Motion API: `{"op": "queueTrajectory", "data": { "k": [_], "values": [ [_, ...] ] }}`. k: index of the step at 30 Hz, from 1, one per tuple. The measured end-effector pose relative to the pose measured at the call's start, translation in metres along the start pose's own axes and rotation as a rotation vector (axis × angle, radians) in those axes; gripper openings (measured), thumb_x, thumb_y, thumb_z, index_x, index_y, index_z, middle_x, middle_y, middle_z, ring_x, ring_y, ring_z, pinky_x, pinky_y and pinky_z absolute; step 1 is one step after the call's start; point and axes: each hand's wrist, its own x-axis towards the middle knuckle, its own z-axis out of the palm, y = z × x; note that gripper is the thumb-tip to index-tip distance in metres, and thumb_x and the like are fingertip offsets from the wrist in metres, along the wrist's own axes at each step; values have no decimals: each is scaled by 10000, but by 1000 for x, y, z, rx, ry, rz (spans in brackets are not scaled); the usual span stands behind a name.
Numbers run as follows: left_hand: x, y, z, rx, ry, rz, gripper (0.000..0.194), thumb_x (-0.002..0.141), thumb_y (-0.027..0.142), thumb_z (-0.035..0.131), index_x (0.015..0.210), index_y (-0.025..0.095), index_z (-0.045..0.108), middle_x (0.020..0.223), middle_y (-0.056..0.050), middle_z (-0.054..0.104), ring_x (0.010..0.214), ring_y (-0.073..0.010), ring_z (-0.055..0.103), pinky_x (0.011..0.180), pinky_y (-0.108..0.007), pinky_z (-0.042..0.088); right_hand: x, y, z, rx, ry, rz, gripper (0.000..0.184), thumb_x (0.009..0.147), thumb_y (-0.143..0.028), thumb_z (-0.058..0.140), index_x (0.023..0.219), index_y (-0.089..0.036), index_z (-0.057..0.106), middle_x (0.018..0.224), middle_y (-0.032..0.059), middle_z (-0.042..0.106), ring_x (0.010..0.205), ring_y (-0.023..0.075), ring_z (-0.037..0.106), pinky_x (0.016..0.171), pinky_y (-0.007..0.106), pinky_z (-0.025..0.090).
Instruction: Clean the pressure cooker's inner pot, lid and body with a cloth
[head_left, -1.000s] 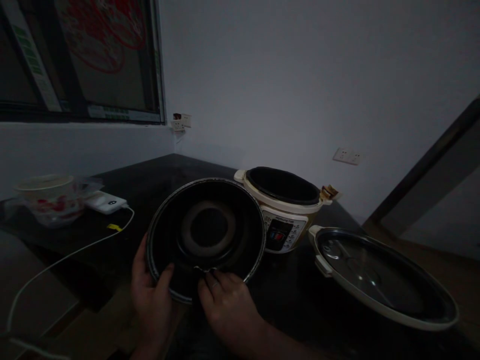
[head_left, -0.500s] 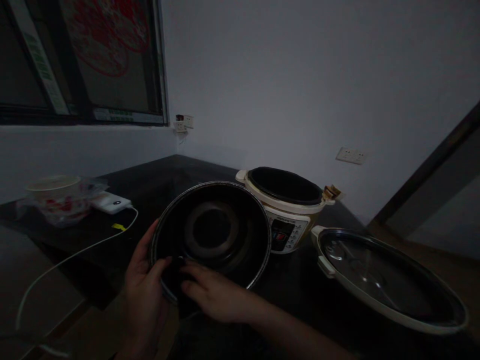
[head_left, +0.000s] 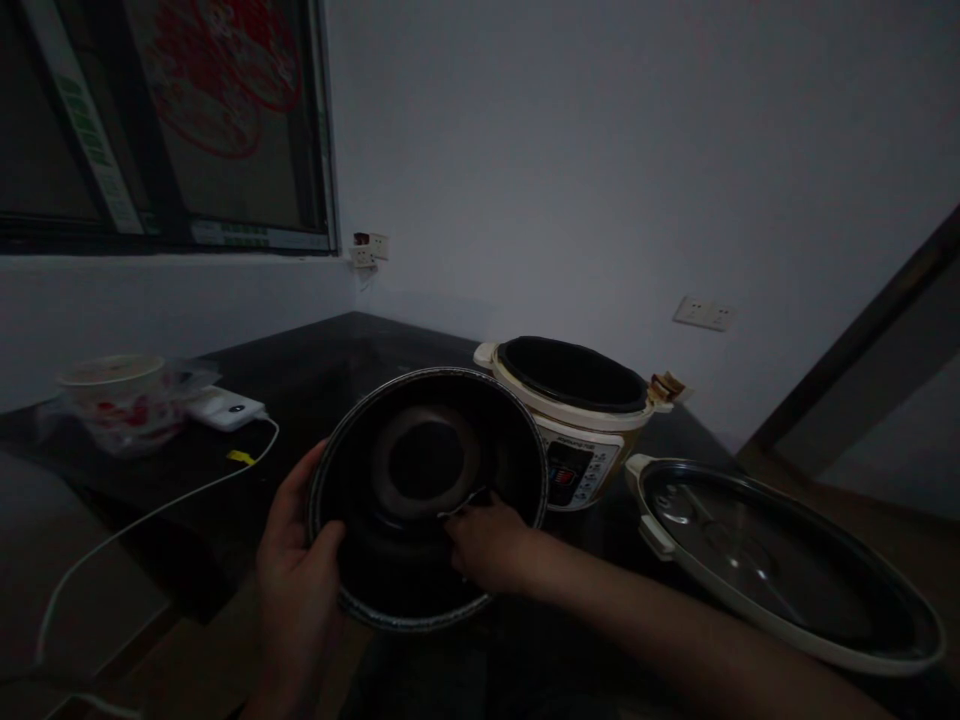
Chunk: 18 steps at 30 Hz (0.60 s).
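A black inner pot (head_left: 401, 555) with a pale rim is tilted so its inside faces me. My left hand (head_left: 304, 555) grips its left edge, thumb over the rim and fingers behind. Inside the pot, against the lower right wall, my right hand (head_left: 495, 545) is closed on a dark cloth-like piece (head_left: 469, 502) with a thin light edge; most of it is hidden by the fingers and the dimness. Behind the pot stands a cream electric cooker (head_left: 581, 430), lidless, with a control panel on its front. Its oval-looking glass lid (head_left: 780, 570) lies to the right.
On the dark table (head_left: 300, 350), a bagged tub (head_left: 124, 405) and a white box-like device (head_left: 229, 408) with a white cable sit at the left, near a yellow tag (head_left: 241, 457). Wall sockets (head_left: 703, 312) are behind, and a window (head_left: 225, 130) is at upper left.
My right hand has moved from the pot's lower left rim to the right along its inside, with the dark piece. The left hand still grips the rim, and the pot has barely shifted.
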Motion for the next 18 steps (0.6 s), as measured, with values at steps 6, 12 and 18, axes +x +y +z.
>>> {"op": "queueTrajectory", "data": {
  "k": [6,12,18],
  "values": [
    [-1,0,-2,57,-21,28,634,651,81,523,1222,348,595,1278,43,605,1245,-260,509,1114,-482,337,15,41,-32,-298,201,53,494,816,-39,381,1277,-51,557,1402,205,480,1404,308,291,1176,550,78],
    [-1,-1,-6,93,-42,14,635,667,75,522,1243,337,580,1297,29,595,1245,-255,513,1104,-476,348,32,55,-53,-364,267,-45,612,777,-44,381,1378,-126,467,1481,72,413,1445,222,188,1211,444,78],
    [-8,6,0,110,-10,32,604,660,86,530,1219,304,599,1294,12,597,1241,-260,515,1089,-454,369,15,54,-25,-368,199,32,575,786,-78,410,1356,-68,488,1439,152,451,1424,286,245,1192,501,68]
  ]
}}
